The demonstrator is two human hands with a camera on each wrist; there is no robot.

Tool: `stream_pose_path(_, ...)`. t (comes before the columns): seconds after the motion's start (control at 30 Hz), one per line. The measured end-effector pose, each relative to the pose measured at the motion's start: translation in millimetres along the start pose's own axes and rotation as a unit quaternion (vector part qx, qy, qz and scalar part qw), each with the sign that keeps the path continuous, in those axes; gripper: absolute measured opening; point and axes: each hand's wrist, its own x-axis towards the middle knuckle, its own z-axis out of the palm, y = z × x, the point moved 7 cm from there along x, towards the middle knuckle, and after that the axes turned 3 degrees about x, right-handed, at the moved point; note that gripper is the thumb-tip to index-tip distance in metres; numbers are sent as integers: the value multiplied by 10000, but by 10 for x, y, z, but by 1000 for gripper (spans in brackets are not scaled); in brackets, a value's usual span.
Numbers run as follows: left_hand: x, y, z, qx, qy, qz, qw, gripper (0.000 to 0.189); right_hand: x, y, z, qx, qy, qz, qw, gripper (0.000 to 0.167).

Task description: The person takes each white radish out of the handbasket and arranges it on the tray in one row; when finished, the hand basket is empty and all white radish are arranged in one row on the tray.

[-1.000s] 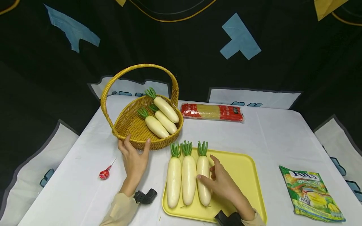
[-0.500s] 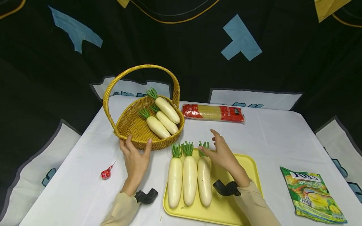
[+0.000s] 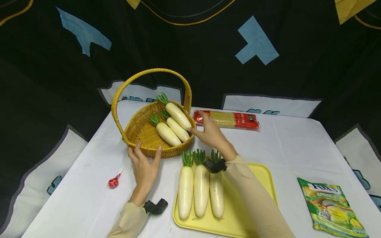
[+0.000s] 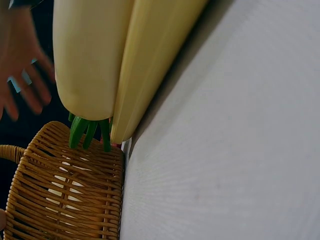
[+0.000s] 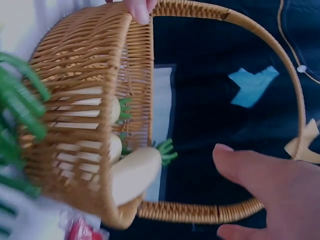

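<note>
My left hand (image 3: 145, 170) holds the near rim of a wicker basket (image 3: 146, 138), its fingertips hooked over the edge in the right wrist view. Inside the basket lie three white radishes with green tops, the uppermost daikon (image 3: 177, 115) leaning on the right rim. Thumb and fingers spread, my right hand (image 3: 209, 134) is at the basket's right side, holding nothing; its thumb overlaps that top daikon's lower end in the head view. Below, three larger daikons (image 3: 201, 191) lie side by side on a yellow tray (image 3: 241, 218), the right one partly covered by my wrist camera.
A red and yellow noodle packet (image 3: 229, 119) lies behind the right hand, which covers its left end. A red lollipop (image 3: 113, 182) sits left of the left forearm. At the far right is a green soup packet (image 3: 331, 206). Over the basket arches a tall handle (image 3: 157, 70).
My right hand has left the rightmost daikon on the tray and moved up and left to the basket's right side. The left hand stays at the basket rim.
</note>
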Motion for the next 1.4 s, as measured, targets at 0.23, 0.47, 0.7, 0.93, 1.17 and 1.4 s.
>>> stream_pose_path(0.23,-2,4,5,12,23,42,10000,80,322,-310,242,-116,-378,-467,9981,78)
stream_pose_path(0.47,-2,-4,-10,43,125,70,9999,80,528,-503,548,-610,-877,-670,9920,76)
stream_pose_path(0.7,-13,-6,-13,50,163,66,9998,79,626,-539,853,-885,-1204,-624,9868,77)
stream_pose_path(0.93,-5,7,-28,58,150,58,9999,80,636,-492,1029,-1215,-1422,-577,9807,77)
stream_pose_path(1.17,-2,13,-38,66,169,47,9998,80,627,-460,1074,-1587,-1409,-545,9757,79)
stream_pose_path(1.4,-8,12,-37,62,182,50,9998,80,614,-443,1092,-2095,-1360,-573,9666,78)
